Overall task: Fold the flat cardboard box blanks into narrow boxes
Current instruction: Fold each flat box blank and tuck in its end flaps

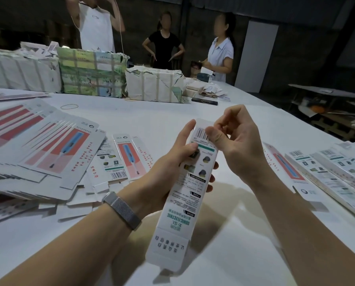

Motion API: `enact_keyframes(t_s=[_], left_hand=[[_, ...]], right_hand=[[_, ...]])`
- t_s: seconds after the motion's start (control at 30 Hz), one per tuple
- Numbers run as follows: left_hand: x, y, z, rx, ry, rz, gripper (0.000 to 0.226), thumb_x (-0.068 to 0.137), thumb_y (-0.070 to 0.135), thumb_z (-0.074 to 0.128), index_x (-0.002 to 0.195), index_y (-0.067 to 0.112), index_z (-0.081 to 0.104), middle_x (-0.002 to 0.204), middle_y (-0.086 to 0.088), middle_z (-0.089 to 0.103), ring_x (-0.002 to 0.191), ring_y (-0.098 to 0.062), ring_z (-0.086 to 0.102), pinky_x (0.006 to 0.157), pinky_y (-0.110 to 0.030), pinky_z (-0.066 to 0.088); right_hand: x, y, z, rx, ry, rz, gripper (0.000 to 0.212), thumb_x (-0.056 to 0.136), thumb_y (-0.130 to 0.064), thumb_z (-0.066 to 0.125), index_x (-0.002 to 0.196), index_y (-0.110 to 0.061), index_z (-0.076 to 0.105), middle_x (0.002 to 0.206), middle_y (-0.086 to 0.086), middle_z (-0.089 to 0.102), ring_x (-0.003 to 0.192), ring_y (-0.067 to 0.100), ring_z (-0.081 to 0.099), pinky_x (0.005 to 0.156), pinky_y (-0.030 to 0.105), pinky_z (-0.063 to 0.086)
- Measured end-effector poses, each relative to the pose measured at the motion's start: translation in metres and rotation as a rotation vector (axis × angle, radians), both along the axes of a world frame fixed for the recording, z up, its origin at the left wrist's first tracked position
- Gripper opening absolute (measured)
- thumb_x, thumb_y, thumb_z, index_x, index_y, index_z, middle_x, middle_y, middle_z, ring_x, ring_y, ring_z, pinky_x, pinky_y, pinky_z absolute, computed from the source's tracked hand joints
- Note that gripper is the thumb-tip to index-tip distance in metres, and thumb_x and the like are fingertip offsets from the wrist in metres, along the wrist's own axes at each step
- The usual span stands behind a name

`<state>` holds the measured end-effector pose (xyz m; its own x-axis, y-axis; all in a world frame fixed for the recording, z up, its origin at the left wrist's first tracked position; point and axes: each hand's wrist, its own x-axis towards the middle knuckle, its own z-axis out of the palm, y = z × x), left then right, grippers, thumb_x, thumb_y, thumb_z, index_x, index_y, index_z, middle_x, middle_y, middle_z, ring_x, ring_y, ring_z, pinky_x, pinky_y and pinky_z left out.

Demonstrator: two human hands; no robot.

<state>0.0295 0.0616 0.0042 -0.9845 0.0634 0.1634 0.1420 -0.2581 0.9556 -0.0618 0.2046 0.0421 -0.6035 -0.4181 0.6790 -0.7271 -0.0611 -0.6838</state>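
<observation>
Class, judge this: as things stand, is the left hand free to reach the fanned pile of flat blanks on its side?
Probably not yet: the left hand grips the narrow box. The pile of flat blanks lies unobstructed beside it.

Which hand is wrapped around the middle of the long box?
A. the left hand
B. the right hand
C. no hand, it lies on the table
A: the left hand grips the box around its middle, while the right hand only pinches its top end.
</observation>
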Motion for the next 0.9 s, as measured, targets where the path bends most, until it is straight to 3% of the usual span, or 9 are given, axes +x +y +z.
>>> enact_keyframes(t_s=[0.1, 0.27, 0.43, 0.6, 0.77, 0.9], left_hand=[[0.002, 0.002, 0.003, 0.039, -0.009, 0.001, 0.044, 0.107, 0.03, 0.039, 0.139, 0.061, 0.034, 0.097, -0.016, 0.072, 0.08, -0.031, 0.071, 0.068, -0.04, 0.06], [0.001, 0.002, 0.004, 0.036, 0.047, 0.154, 0.029, 0.108, 0.026, 0.035, 0.131, 0.042, 0.043, 0.088, -0.013, 0.073, 0.073, -0.03, 0.071, 0.062, -0.038, 0.06], [0.004, -0.002, 0.005, -0.021, 0.076, 0.208, 0.032, 0.108, 0.027, 0.034, 0.138, 0.038, 0.038, 0.095, -0.017, 0.069, 0.076, -0.032, 0.071, 0.066, -0.042, 0.06], [0.003, 0.002, 0.004, -0.012, 0.076, 0.205, 0.031, 0.108, 0.029, 0.035, 0.138, 0.036, 0.037, 0.093, -0.017, 0.07, 0.074, -0.031, 0.07, 0.063, -0.039, 0.059], [0.004, 0.003, 0.005, -0.051, 0.07, 0.214, 0.03, 0.108, 0.031, 0.035, 0.137, 0.04, 0.036, 0.092, -0.014, 0.07, 0.074, -0.031, 0.071, 0.062, -0.038, 0.059], [0.003, 0.002, 0.005, -0.074, 0.07, 0.203, 0.029, 0.109, 0.031, 0.033, 0.136, 0.04, 0.035, 0.094, -0.015, 0.07, 0.075, -0.031, 0.071, 0.064, -0.038, 0.059]], right_hand=[[0.002, -0.001, -0.003, 0.018, 0.036, -0.019, 0.027, 0.092, -0.012, 0.067, 0.094, -0.029, 0.047, 0.084, 0.002, 0.05, 0.084, 0.039, 0.06, 0.065, 0.048, 0.059], [0.001, -0.006, -0.011, -0.033, -0.037, -0.069, 0.034, 0.087, -0.03, 0.067, 0.113, -0.041, 0.048, 0.106, -0.011, 0.054, 0.086, 0.01, 0.061, 0.076, 0.035, 0.059], [0.005, -0.015, -0.021, -0.01, -0.122, 0.039, 0.04, 0.089, -0.028, 0.062, 0.123, -0.046, 0.049, 0.11, -0.018, 0.06, 0.097, 0.019, 0.064, 0.073, 0.031, 0.057], [0.008, -0.015, -0.021, -0.049, -0.22, 0.113, 0.034, 0.097, -0.016, 0.057, 0.123, -0.037, 0.052, 0.112, -0.003, 0.063, 0.098, 0.024, 0.066, 0.071, 0.027, 0.053], [0.007, -0.015, -0.02, -0.064, -0.306, 0.174, 0.017, 0.094, -0.021, 0.054, 0.11, -0.026, 0.056, 0.096, 0.01, 0.061, 0.086, 0.03, 0.067, 0.065, 0.033, 0.055], [0.004, -0.014, -0.021, -0.088, -0.322, 0.173, 0.016, 0.091, -0.02, 0.058, 0.106, -0.025, 0.058, 0.092, 0.005, 0.062, 0.094, 0.033, 0.067, 0.077, 0.042, 0.061]])
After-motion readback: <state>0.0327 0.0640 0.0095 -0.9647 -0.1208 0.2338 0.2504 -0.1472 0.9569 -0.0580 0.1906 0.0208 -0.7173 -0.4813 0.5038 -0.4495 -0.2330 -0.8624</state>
